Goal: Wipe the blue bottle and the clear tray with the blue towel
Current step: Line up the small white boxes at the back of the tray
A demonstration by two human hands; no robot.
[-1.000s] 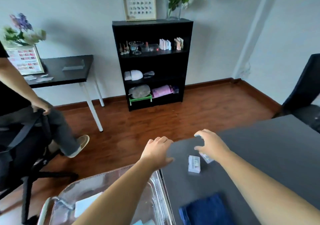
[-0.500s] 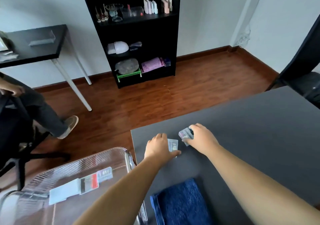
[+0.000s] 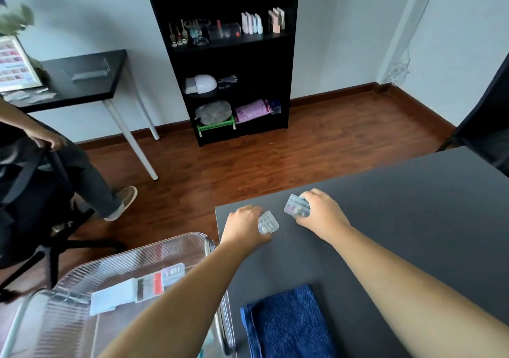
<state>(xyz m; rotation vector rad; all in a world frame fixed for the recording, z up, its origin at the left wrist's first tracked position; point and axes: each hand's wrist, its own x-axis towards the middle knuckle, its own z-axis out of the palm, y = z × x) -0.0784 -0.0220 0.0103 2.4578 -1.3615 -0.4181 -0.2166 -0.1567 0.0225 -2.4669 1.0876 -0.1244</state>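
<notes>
A folded blue towel (image 3: pixel 289 323) lies on the dark grey table (image 3: pixel 399 220) near its front edge, between my forearms. The clear ribbed tray (image 3: pixel 110 269) sits to the left of the table, on a metal-framed stand, with a few flat packets in it. My left hand (image 3: pixel 243 227) grips a small clear box (image 3: pixel 267 222) near the table's far-left corner. My right hand (image 3: pixel 321 214) holds a second small clear box (image 3: pixel 296 206) lifted and tilted just beside it. No blue bottle is in view.
A black shelf unit (image 3: pixel 223 54) with small items stands against the far wall. A seated person (image 3: pixel 41 148) on an office chair is at the left, next to a black side table (image 3: pixel 82 76). A dark chair (image 3: pixel 487 126) stands at the right.
The view has tilted down and steadied. Both hands have closed on the small clear boxes on the table, and the right one has lifted and tilted its box.
</notes>
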